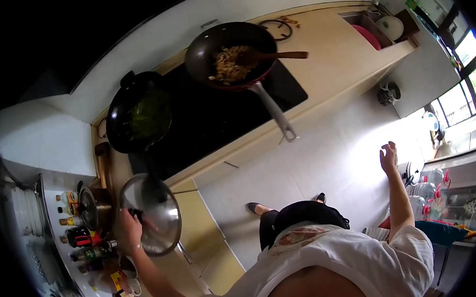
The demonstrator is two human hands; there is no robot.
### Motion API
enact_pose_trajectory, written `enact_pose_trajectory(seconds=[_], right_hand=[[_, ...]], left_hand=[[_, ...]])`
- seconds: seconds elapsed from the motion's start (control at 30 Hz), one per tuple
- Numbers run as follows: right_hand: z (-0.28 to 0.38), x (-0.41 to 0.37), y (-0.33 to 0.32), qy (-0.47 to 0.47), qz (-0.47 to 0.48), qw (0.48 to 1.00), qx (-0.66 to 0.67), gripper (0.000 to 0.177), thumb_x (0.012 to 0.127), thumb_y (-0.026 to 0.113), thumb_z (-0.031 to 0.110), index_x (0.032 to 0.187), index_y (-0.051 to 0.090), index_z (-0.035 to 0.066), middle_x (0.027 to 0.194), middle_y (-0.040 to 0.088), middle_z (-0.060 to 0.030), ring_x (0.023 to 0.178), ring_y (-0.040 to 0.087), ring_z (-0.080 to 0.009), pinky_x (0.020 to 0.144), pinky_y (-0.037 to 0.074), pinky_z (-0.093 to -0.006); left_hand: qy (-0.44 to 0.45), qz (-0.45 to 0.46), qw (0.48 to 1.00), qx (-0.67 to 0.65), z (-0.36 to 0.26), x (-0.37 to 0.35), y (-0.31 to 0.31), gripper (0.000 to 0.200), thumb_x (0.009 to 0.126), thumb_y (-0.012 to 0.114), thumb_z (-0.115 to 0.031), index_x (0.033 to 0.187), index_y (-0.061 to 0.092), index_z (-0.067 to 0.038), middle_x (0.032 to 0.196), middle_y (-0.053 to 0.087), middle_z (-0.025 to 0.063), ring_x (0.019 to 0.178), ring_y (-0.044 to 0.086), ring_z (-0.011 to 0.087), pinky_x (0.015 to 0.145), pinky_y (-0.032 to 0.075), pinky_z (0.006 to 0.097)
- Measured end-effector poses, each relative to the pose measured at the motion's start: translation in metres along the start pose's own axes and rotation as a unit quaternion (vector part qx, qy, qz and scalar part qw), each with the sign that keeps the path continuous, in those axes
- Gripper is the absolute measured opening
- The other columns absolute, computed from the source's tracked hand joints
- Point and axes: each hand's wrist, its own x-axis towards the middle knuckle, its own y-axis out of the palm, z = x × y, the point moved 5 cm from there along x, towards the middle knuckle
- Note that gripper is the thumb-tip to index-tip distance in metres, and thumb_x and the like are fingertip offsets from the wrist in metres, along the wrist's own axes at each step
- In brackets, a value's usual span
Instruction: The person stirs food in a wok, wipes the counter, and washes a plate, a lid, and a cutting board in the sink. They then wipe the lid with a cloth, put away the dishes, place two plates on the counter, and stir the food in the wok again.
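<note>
Left of black stove [220,112] | left hand [130,224] grips round shiny metal lid [156,220] by black knob [137,213] | likely light, slick rim | right hand [389,156] loose, empty

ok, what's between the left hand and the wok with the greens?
Head view: the left hand grips the glass lid; between it and the greens wok lie only the lid's dome and the wok's dark handle.

Left hand [130,225] on pan lid [157,206]

Left hand [130,225] is clenched, arm outstretched; right hand [389,156] spreads open.
</note>
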Motion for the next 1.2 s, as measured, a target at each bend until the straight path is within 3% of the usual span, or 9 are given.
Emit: enact_pose_trajectory(seconds=[0.13,0.33,0.47,0.53,0.57,0.6,0.77,1.07,1.2], right_hand=[[-0.032,0.006,0.01,0.033,0.043,0.998,0.042,0.015,0.071,0.057,0.009,0.085,0.055,0.006,0.115,0.041,-0.0162,0.105,0.042,-0.0315,0.086,0.038,-0.0361],[-0.132,0.026,0.009,0.058,0.06,0.994,0.068,0.016,0.071,0.057,0.01,0.087,0.056,0.006,0.115,0.041,-0.0161,0.104,0.044,-0.0316,0.084,0.04,-0.0355],[-0.215,0.037,0.01,0.082,0.029,0.993,0.084,0.017,0.071,0.058,0.01,0.086,0.056,0.004,0.112,0.043,-0.0162,0.101,0.045,-0.0314,0.085,0.039,-0.0354],[-0.234,0.045,0.002,0.115,0.047,0.987,0.105,0.015,0.074,0.056,0.011,0.088,0.057,0.004,0.114,0.043,-0.0168,0.105,0.044,-0.0315,0.088,0.037,-0.0344],[-0.238,0.051,0.0,0.123,0.046,0.984,0.123,0.015,0.074,0.056,0.011,0.088,0.057,0.004,0.114,0.043,-0.0167,0.104,0.044,-0.0312,0.087,0.038,-0.0345],[-0.242,0.058,-0.001,0.129,0.044,0.981,0.142,0.014,0.075,0.056,0.011,0.087,0.057,0.004,0.114,0.043,-0.0166,0.104,0.045,-0.031,0.087,0.038,-0.0345],[-0.23,0.113,0.011,0.062,-0.005,0.966,0.252,0.011,0.074,0.058,0.012,0.082,0.058,0.005,0.11,0.046,-0.0166,0.1,0.047,-0.0321,0.083,0.04,-0.0343],[-0.169,0.268,-0.052,-0.096,-0.059,0.91,0.399,0.012,0.073,0.056,0.011,0.084,0.057,0.006,0.106,0.048,-0.0137,0.092,0.051,-0.0294,0.075,0.044,-0.0328],[-0.198,0.349,-0.062,-0.098,-0.065,0.907,0.405,0.012,0.074,0.056,0.01,0.085,0.057,0.006,0.105,0.049,-0.012,0.088,0.054,-0.0241,0.067,0.047,-0.0292]], left_hand=[[0.062,-0.064,0.994,-0.058,-0.022,-0.077,-0.009,0.028,0.072,0.051,-0.005,0.098,0.043,0.001,0.093,0.05,0.0214,0.091,0.047,0.037,0.08,0.038,0.039],[0.048,-0.058,0.99,-0.12,-0.085,-0.191,-0.036,0.018,0.063,0.053,-0.001,0.078,0.044,0.001,0.078,0.048,0.0205,0.075,0.049,0.0341,0.066,0.039,0.0392],[0.037,-0.072,0.969,-0.235,-0.093,-0.236,-0.039,0.016,0.066,0.052,-0.002,0.079,0.044,-0.001,0.078,0.05,0.0162,0.074,0.05,0.0293,0.065,0.04,0.0385],[-0.06,-0.047,0.853,-0.517,-0.102,-0.249,-0.044,0.017,0.073,0.048,-0.006,0.09,0.048,-0.004,0.087,0.054,0.0112,0.082,0.052,0.0234,0.071,0.042,0.0357],[-0.108,-0.073,0.564,-0.815,-0.188,-0.264,-0.069,0.026,0.081,0.043,-0.014,0.105,0.046,-0.003,0.096,0.054,0.0086,0.086,0.052,0.02,0.074,0.043,0.0306],[-0.102,-0.091,0.527,-0.839,-0.233,-0.264,-0.085,0.026,0.081,0.043,-0.014,0.105,0.046,-0.003,0.096,0.054,0.0086,0.086,0.052,0.0199,0.074,0.043,0.0305],[0.039,-0.11,0.579,-0.807,-0.355,-0.24,-0.136,0.026,0.081,0.043,-0.014,0.104,0.046,-0.003,0.096,0.054,0.0086,0.085,0.052,0.0198,0.074,0.043,0.0304],[0.218,-0.008,0.52,-0.826,-0.63,-0.144,-0.175,0.026,0.081,0.043,-0.014,0.104,0.047,-0.003,0.096,0.054,0.0085,0.085,0.052,0.0195,0.073,0.044,0.0302],[0.242,0.072,0.466,-0.848,-0.763,-0.093,-0.176,0.026,0.081,0.043,-0.014,0.104,0.047,-0.003,0.095,0.054,0.0084,0.084,0.052,0.0194,0.073,0.044,0.0301]])
